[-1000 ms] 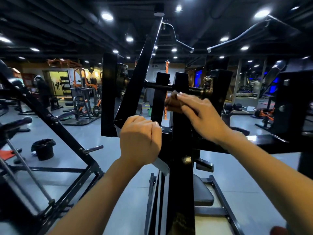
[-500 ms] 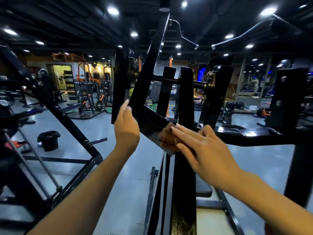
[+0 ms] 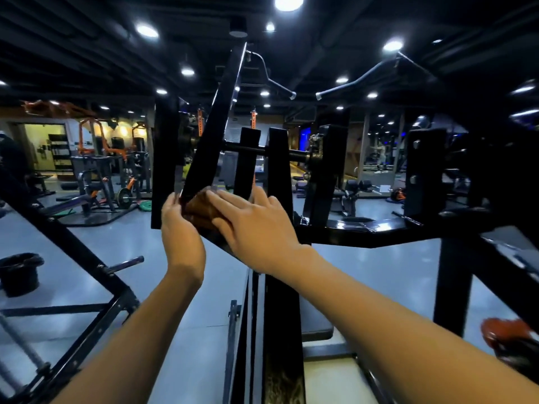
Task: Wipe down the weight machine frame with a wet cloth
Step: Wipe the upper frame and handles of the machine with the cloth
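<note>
Glossy black square-tube frame (image 3: 214, 132), slanted bar. Brown crumpled cloth (image 3: 201, 209) at bar's lower end, between both hands. Right hand (image 3: 253, 228): fingers straight, flat, pressing cloth onto bar. Left hand (image 3: 179, 231): fingers extended, touching bar edge beside cloth; grip spread.

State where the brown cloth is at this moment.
In the head view, centre-left, the brown cloth lies pressed under the right hand against the slanted black frame bar, beside the left hand.
</note>
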Demonstrator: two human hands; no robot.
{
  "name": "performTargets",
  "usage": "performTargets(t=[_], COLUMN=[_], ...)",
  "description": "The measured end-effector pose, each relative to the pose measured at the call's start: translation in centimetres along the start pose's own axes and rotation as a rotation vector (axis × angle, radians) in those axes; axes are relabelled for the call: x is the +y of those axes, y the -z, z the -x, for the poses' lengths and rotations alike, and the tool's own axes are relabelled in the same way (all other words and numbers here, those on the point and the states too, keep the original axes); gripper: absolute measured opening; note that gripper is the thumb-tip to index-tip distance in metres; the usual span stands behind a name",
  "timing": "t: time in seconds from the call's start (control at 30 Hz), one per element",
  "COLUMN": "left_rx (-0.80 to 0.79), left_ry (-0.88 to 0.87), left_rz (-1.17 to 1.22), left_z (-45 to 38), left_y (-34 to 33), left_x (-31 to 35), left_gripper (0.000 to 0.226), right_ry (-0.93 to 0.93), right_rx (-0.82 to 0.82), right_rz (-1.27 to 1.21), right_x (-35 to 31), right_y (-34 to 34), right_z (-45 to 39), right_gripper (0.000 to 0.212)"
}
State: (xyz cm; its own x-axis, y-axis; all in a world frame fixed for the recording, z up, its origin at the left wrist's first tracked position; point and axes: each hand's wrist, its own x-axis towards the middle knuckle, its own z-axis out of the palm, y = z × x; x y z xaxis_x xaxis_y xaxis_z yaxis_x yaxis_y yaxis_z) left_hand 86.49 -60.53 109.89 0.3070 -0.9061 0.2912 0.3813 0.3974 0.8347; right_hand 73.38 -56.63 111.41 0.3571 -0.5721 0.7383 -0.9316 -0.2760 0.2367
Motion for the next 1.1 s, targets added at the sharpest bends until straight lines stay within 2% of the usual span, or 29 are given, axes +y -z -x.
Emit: performTargets(t=[0.2,0.3,0.47,0.57,0.67,0.77,0.9,1.0,1.1], left_rx=[0.015,-0.008,-0.103,-0.189,-0.36,-0.501,-0.553,-0.518,-0.583], left_ry=[0.01,0.003,-0.023,0.03,0.137,0.163,0.158,0.088,-0.124], left_rz=[-0.22,-0.33,-0.459,-0.599,-0.775,-0.967,-1.246,-1.494,-1.862], left_z=[1.6,2.2,4.7,6.3,9.2,13.0,18.5,23.0,26.0], left_y=[-0.1,0.6,1.2,3.0,5.8,8.9,12.4,14.4,15.4], left_x=[0.0,0.5,1.4,-0.4,-3.0,-3.0,-0.4,0.7,0.5], left_gripper=[0.051,0.052,0.052,0.044,0.023,0.027,0.028,0.038,0.04], right_ry=[-0.103,-0.175,-0.337,-0.271,-0.203,-0.143,-0.041,0.093,0.154], right_rx=[0.04,-0.016,-0.082,-0.001,0.038,0.016,-0.048,-0.12,-0.081], right_rz=[-0.201,-0.318,-0.41,-0.462,-0.544,-0.556,-0.591,-0.585,-0.51], right_x=[6.0,8.2,10.1,9.1,7.0,4.0,0.1,-1.4,-0.6], right_y=[0.5,-0.3,-2.5,-2.6,-1.8,-0.1,3.1,4.3,4.1], right_z=[6.6,4.4,0.2,2.7,7.2,12.5,19.6,23.3,22.7], right_gripper=[0.05,0.049,0.059,0.057,0.049,0.048,0.046,0.046,0.046])
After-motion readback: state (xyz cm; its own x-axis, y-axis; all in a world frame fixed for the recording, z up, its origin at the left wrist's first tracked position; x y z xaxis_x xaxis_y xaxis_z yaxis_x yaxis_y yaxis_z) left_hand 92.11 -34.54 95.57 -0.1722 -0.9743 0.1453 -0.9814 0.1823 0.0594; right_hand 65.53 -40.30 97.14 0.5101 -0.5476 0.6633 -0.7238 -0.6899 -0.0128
